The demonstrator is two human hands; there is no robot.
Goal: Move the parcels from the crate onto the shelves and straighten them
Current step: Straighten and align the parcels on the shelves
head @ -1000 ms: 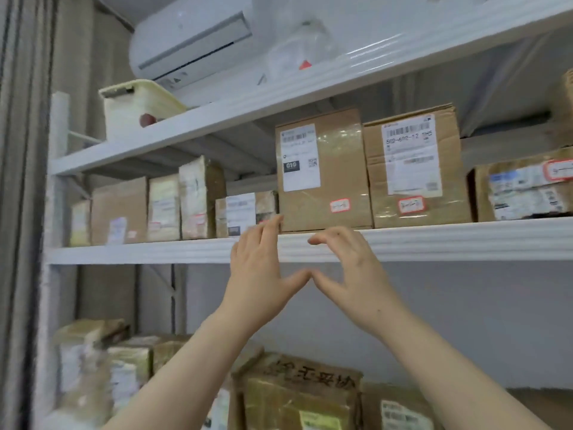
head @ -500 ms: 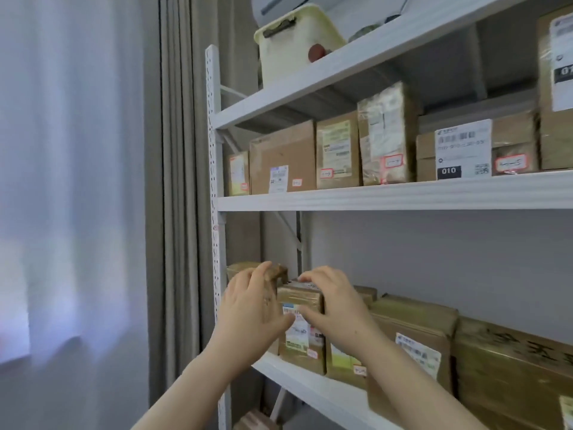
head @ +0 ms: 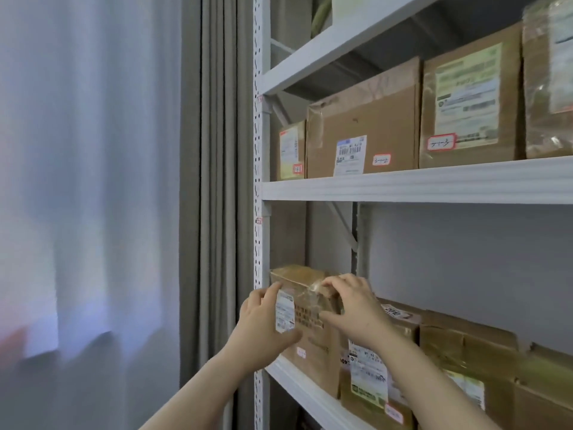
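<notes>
A person's left hand (head: 263,330) is gripping the left edge of a taped brown parcel (head: 310,336) while the right hand (head: 356,308) is pinching its top edge, apparently to square it up. The parcel is standing at the lower shelf (head: 297,383) end, toward 6 o'clock in view, with the shelf post (head: 258,181) at its 9 o'clock and a neighbouring parcel (head: 369,380) just beside it at 3 o'clock.

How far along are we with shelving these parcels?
Done: parcels stand in a row on the upper shelf, labels forward, and more line the lower shelf. In hand: the left hand and right hand grip the end parcel there, squaring it. Left: unclear, since the crate is out of view.
</notes>
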